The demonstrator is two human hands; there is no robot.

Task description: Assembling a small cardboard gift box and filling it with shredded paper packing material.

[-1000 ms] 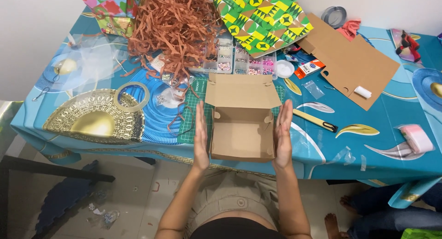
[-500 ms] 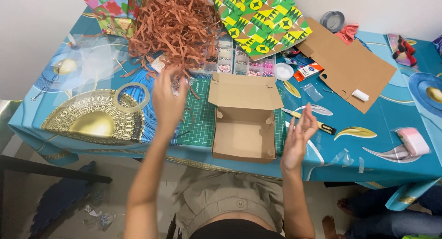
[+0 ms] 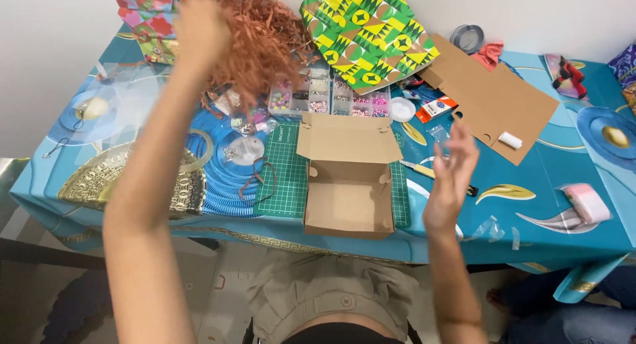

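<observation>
Left hand (image 3: 199,29), upper left of frame, motion-blurred against the brown paper shred (image 3: 262,39); cannot tell whether its fingers grip any. Right hand (image 3: 450,178), right of centre, fingers spread, holding nothing. Open cardboard box (image 3: 348,185) at centre on green cutting mat (image 3: 281,172), lid flap toward the top, long axis top-to-bottom. Bead organiser (image 3: 331,95) behind it, partly under shred and patterned bag (image 3: 368,32).

A clear bead organiser (image 3: 331,95) sits above a green cutting mat (image 3: 281,168); a flat cardboard sheet (image 3: 493,102) and pink tape roll (image 3: 586,201) lie farther right.
</observation>
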